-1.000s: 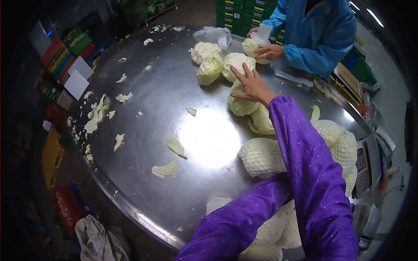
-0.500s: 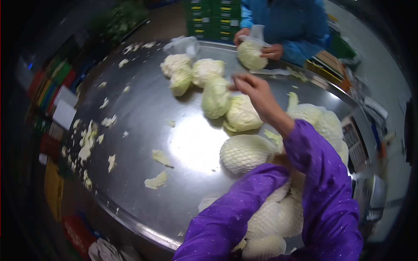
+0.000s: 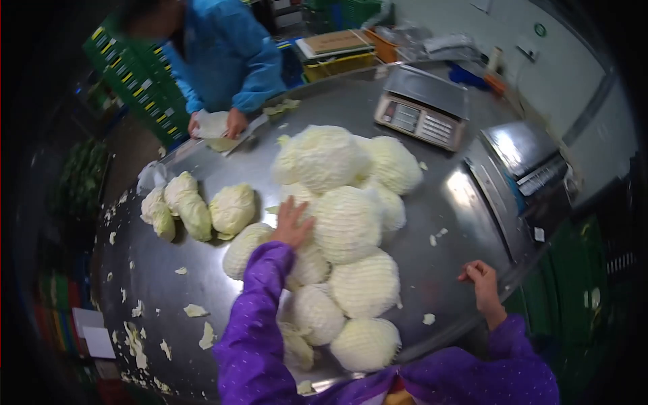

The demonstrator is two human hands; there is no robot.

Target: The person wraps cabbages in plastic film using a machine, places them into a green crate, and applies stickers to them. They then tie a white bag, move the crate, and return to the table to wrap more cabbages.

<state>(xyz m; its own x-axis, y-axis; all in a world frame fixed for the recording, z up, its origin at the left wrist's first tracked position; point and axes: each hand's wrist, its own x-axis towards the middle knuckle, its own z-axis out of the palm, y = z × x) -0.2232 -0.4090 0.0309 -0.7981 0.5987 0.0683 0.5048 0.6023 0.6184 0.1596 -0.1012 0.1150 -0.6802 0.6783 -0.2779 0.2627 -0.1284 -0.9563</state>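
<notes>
A heap of cabbages in white foam net sleeves (image 3: 347, 223) fills the middle of the steel table. My left hand (image 3: 293, 226) lies with fingers spread on the left side of the heap, touching a netted cabbage. Just left of its wrist sits another netted cabbage (image 3: 247, 250). My right hand (image 3: 482, 285) hovers over the table's right part, away from the cabbages. Its fingers are curled in, and nothing shows in them. Bare cabbages (image 3: 233, 209) stand in a group to the left of the heap.
Across the table a person in blue (image 3: 233, 61) handles a cabbage (image 3: 219, 131) in white netting. A weighing scale (image 3: 422, 108) stands at the back right. Leaf scraps (image 3: 196, 310) litter the left side. Green crates (image 3: 135, 81) are stacked behind.
The view has swung right, bringing the scale and whole heap into sight. My right hand has left the bare cabbages for the right side. My left hand now shows, spread on the heap.
</notes>
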